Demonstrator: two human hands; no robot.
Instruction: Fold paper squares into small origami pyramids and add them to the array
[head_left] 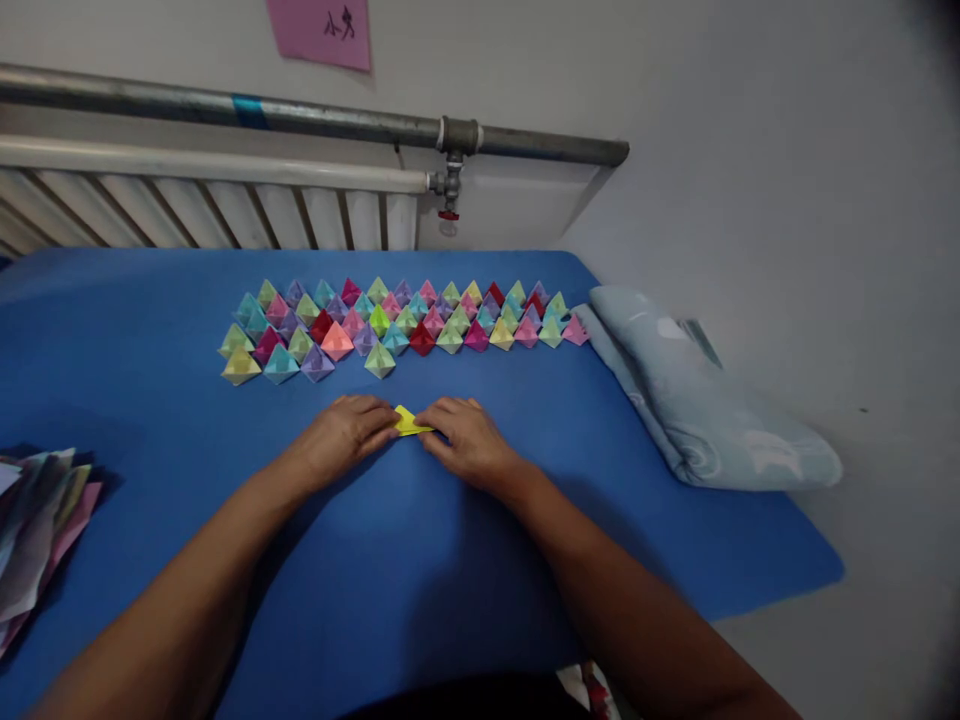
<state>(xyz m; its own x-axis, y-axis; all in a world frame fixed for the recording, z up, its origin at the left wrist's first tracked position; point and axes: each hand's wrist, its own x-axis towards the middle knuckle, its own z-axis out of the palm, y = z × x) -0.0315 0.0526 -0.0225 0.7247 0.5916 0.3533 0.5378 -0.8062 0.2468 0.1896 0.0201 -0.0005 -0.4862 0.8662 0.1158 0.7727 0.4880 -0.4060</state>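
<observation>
A small piece of folded yellow paper [409, 422] is held between my two hands, low over the blue surface [337, 600]. My left hand [346, 428] grips its left end with the fingers closed on it. At the other end my right hand [466, 436] pinches the paper between thumb and fingers. Just beyond the hands stand rows of small folded paper boats [379, 362] in green, pink, purple, blue, red and yellow. The parts of the yellow paper under my fingertips are hidden.
A stack of coloured paper sheets [37, 540] lies at the left edge. On the right rests a folded pale blue blanket [712, 400] against the wall. Behind the surface are a white radiator [225, 210], a metal pipe [337, 120] and a red-handled valve [448, 214].
</observation>
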